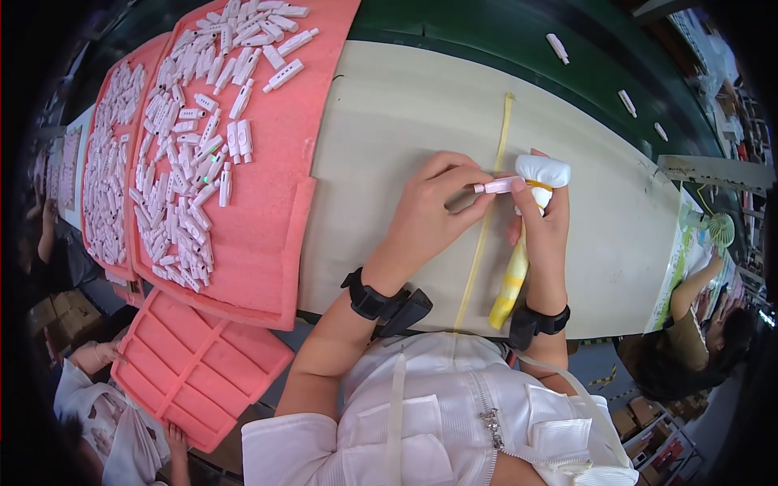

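My left hand (433, 206) is in front of me with its index finger and thumb curled around a small, pale pink, stick-shaped plastic device (491, 186). The device's far end meets the thumb of my right hand (548, 212). That hand is also closed around a mallet-like tool, its head (543, 170) wrapped in white cloth with an orange band below. The tool's yellow-and-white taped handle (512, 279) points down toward my body. Part of its neck is hidden behind my fingers.
To the left, a pink tray (271, 235) carries many similar devices (178, 215); another full tray (113, 170) lies beyond. A grey mat (389, 105) with yellow tape covers my worktop. Several devices (557, 49) lie on the green belt (486, 32). A co-worker holds a pink tray (203, 368) at lower left.
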`<state>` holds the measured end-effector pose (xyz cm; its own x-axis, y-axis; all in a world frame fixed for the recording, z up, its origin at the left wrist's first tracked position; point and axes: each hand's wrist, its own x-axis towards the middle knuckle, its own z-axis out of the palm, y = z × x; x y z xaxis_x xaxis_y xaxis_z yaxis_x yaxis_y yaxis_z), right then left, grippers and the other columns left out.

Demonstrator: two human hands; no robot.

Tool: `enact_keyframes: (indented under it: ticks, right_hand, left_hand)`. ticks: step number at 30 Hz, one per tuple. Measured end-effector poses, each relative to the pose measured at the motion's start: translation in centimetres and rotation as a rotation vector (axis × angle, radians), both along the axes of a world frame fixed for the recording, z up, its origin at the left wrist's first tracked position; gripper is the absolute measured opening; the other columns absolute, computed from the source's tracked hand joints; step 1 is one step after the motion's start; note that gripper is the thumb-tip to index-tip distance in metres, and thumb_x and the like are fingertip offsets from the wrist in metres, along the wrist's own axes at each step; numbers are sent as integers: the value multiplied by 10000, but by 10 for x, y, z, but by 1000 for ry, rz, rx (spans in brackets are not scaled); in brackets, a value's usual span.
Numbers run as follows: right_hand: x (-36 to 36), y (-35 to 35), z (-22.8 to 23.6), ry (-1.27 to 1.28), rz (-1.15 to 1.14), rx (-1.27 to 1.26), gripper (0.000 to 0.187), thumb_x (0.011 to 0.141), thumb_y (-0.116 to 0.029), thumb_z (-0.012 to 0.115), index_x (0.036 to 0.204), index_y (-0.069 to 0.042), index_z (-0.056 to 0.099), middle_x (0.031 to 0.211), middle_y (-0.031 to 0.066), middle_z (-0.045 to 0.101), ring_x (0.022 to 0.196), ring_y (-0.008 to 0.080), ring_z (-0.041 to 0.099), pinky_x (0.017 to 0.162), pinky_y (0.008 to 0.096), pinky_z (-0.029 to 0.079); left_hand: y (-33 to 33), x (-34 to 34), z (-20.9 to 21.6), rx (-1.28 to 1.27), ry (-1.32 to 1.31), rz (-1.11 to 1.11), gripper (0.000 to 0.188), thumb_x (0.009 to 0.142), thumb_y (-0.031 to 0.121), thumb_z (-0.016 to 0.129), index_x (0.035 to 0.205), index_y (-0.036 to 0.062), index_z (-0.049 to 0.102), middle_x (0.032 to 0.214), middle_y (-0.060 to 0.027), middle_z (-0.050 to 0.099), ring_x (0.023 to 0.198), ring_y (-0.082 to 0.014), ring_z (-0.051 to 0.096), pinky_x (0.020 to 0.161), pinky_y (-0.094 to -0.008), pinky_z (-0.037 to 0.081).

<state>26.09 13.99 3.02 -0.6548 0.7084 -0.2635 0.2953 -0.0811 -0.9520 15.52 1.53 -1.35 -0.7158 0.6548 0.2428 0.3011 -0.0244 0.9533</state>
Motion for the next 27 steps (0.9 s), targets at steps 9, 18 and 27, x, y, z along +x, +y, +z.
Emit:
enact_keyframes:
  ticks: [9, 18, 27]
  right_hand:
    - [9, -6, -3, 192, -14, 29, 563, 971, -167, 724, 1447, -52, 445, 973, 37, 665, 567, 47, 516, 470, 199, 400]
    - [12, -3, -16, 171, 9, 147, 547, 981, -176, 711, 1447, -55, 450, 990, 32, 659, 587, 44, 518, 474, 191, 400]
    - [9, -8, -15, 71, 64, 65, 519, 992, -194, 693, 1428, -39, 459, 987, 44, 703, 581, 39, 515, 448, 192, 404]
  left_hand:
    - [8, 19, -2, 185, -631, -83, 130, 961, -11, 701, 1074, -72, 726, 1056, -114, 725, 1023, -192, 726, 842, -271, 620]
    - [5, 16, 5, 123, -434, -114, 200, 939, 9, 709, 1133, -28, 742, 994, -99, 695, 842, -159, 737, 757, -259, 610]
    - [-68, -66, 29, -188, 185, 674, 243, 902, 88, 743, 1130, 5, 734, 1002, -151, 729, 886, -243, 716, 770, -358, 580]
